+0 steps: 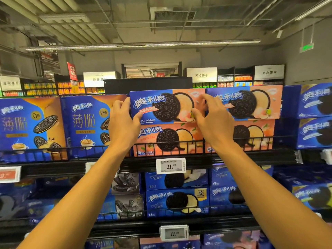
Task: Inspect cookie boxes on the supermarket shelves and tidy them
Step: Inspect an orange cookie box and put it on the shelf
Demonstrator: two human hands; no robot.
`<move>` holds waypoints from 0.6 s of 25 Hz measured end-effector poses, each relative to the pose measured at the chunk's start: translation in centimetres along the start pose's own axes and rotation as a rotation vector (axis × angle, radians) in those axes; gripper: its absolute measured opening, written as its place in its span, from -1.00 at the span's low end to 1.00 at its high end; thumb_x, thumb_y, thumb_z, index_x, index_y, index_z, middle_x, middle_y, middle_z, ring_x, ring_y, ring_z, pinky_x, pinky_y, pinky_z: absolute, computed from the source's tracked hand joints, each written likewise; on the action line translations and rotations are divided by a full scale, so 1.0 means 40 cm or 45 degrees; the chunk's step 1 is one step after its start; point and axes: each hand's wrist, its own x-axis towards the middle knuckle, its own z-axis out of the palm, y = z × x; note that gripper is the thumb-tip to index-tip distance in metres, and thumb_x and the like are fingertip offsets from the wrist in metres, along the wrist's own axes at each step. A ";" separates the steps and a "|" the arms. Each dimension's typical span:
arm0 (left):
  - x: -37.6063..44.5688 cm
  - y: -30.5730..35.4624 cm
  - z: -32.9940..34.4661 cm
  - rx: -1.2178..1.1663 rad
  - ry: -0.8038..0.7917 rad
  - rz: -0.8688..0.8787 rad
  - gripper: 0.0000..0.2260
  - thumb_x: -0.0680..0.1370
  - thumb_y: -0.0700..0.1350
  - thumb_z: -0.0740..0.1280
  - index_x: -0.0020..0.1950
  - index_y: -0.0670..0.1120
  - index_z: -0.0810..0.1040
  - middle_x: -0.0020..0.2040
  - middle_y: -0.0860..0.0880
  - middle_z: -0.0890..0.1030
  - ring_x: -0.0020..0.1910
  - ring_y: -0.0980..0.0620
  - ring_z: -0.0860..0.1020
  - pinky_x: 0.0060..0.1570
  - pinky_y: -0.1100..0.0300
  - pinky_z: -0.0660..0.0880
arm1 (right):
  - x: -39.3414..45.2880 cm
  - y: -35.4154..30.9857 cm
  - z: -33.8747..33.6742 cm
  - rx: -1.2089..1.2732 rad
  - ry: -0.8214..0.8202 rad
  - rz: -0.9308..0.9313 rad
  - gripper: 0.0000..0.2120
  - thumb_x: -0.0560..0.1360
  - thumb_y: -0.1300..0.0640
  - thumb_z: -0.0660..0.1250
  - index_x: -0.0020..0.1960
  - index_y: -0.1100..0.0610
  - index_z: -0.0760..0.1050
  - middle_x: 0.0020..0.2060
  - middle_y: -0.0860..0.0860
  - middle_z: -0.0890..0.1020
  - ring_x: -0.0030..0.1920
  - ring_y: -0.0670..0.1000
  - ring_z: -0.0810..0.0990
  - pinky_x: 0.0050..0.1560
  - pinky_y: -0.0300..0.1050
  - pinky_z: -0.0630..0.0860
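Two bare forearms are stretched up to the top shelf (233, 159). A peach cookie box (167, 106), stacked on another, is gripped at both ends by the left hand (124, 123) and right hand (213, 121). Tidying seems midway; neighbouring boxes look untouched.

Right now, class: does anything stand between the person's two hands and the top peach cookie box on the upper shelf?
Nothing visible does. The left hand already grips the left end of the top peach box, and the right hand grips its right end. The wire rail crosses only the box below.
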 end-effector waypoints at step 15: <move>-0.058 0.010 -0.032 -0.481 -0.071 0.042 -0.63 0.56 -0.06 0.39 0.35 -0.06 0.46 0.01 0.13 0.44 -0.08 0.19 0.47 -0.10 0.35 0.43 | -0.035 0.002 -0.080 0.430 -0.151 0.263 -0.69 0.58 -0.01 0.36 0.30 0.00 0.50 -0.03 -0.08 0.59 -0.05 -0.19 0.54 -0.06 -0.34 0.46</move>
